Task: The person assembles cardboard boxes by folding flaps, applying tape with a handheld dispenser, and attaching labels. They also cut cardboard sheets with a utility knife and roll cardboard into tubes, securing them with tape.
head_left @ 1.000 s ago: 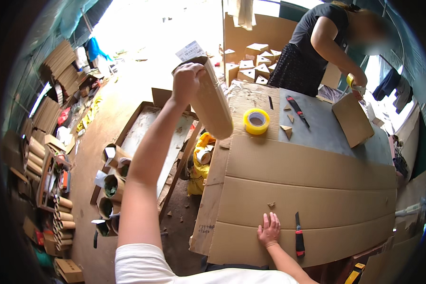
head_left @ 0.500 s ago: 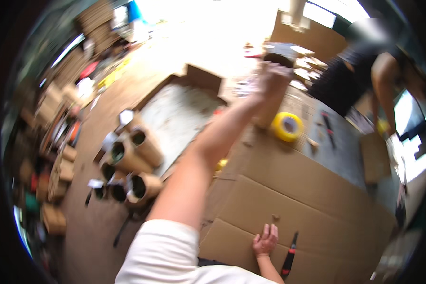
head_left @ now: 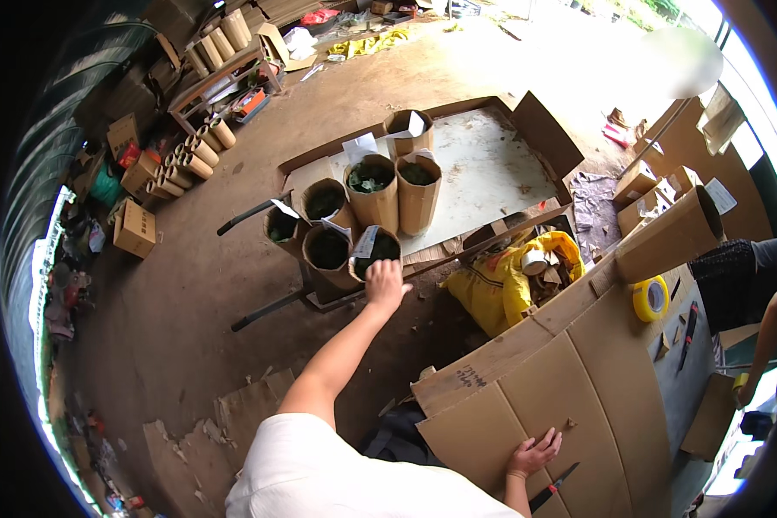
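Observation:
My left hand (head_left: 386,287) reaches to the trolley, its fingers closed over the near rim of a cardboard tube (head_left: 364,269) with white paper (head_left: 367,243) at its mouth. Dark green contents show inside it. Several similar tubes, among them a taller one (head_left: 375,197), stand upright around it. My right hand (head_left: 535,453) lies on a flat cardboard sheet (head_left: 591,410) with its fingers spread. Beside it rests a utility knife (head_left: 552,489) with a black and red handle. Farther along the table stands another cardboard tube (head_left: 669,236), a paper label at its open end.
A yellow tape roll (head_left: 651,299) and a second red-black knife (head_left: 688,337) lie on the table. Between table and trolley (head_left: 492,168) sits a yellow sack (head_left: 483,293) of scraps. Trolley handles (head_left: 268,311) jut leftward. A co-worker's arm (head_left: 764,341) shows at right.
My left hand has moved from the tube on the table to a tube on the trolley. The view has swung left. My right hand still rests on the cardboard sheet.

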`<control>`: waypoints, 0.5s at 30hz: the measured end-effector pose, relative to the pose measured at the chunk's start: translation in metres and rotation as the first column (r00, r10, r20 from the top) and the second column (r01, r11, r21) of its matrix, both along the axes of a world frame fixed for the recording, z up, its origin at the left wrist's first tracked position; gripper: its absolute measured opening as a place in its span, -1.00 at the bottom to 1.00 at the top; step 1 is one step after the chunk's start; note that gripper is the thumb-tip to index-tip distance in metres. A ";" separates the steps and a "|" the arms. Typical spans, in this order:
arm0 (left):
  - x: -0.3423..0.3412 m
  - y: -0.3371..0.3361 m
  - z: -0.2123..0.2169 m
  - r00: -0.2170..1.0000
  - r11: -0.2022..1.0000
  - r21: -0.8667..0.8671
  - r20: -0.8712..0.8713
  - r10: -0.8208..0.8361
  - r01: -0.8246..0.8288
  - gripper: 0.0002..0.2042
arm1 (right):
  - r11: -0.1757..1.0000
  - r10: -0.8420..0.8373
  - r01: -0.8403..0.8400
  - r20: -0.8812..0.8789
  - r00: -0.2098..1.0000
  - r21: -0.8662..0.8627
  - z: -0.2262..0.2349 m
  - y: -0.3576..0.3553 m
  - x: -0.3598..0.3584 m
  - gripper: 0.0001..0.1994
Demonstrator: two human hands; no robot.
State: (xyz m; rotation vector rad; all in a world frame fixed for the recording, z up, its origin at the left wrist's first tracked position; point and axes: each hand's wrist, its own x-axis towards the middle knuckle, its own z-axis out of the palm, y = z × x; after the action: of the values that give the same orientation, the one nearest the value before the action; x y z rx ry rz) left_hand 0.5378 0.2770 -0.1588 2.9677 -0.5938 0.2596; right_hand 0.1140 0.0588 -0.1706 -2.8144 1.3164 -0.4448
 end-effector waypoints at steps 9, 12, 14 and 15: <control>0.073 0.044 -0.048 0.975 0.976 -0.110 0.140 -0.172 0.188 -0.88 | 0.989 -0.052 0.051 0.003 0.999 0.141 0.016 0.001 0.004 -0.49; 0.091 0.038 0.015 0.947 0.941 -0.179 0.198 -0.252 0.287 -0.94 | 0.990 -0.047 0.036 0.078 0.996 0.136 0.027 0.013 0.008 -0.50; 0.083 0.026 0.069 0.934 0.909 -0.240 0.194 -0.300 0.342 -0.93 | 0.985 -0.005 -0.029 0.192 0.981 0.172 0.046 0.026 0.019 -0.55; 0.073 0.025 0.092 0.914 0.881 -0.262 0.206 -0.349 0.395 -0.89 | 0.979 0.023 -0.074 0.254 0.967 0.192 0.059 0.035 0.029 -0.56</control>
State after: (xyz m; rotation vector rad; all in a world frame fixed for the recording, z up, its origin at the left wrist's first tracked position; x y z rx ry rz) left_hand 0.6109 0.3020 -0.0668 2.4933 -1.0282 0.4937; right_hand 0.1430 0.0934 -0.1121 -2.5227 1.1669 -0.6056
